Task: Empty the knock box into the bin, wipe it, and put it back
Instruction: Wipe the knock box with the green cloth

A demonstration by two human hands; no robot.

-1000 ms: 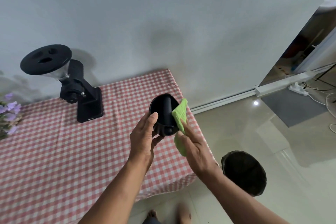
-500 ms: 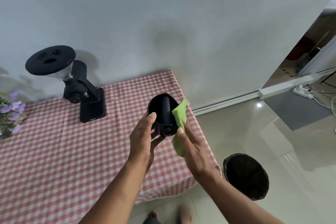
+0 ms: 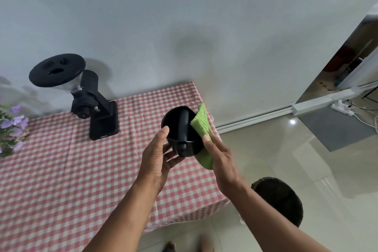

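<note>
The black round knock box [image 3: 173, 124], with a bar across its mouth, is held tilted above the table's right end. My left hand [image 3: 156, 158] grips its left side and underside. My right hand [image 3: 222, 159] presses a green cloth [image 3: 201, 124] against the box's right rim and outer wall; the cloth's lower part hangs down below the box. A dark round bin [image 3: 280, 200] stands on the floor to the lower right, partly hidden by my right forearm.
A red-and-white checked tablecloth [image 3: 61, 180] covers the table. A black coffee grinder [image 3: 86, 98] stands at the back near the wall. Purple flowers [image 3: 12, 127] sit at the left edge. A power strip [image 3: 342, 108] and cables lie on the tiled floor at the right.
The green cloth has slid slightly along the box's right rim as my right hand shifted. The box stays in my left hand, and the view has drifted a little.
</note>
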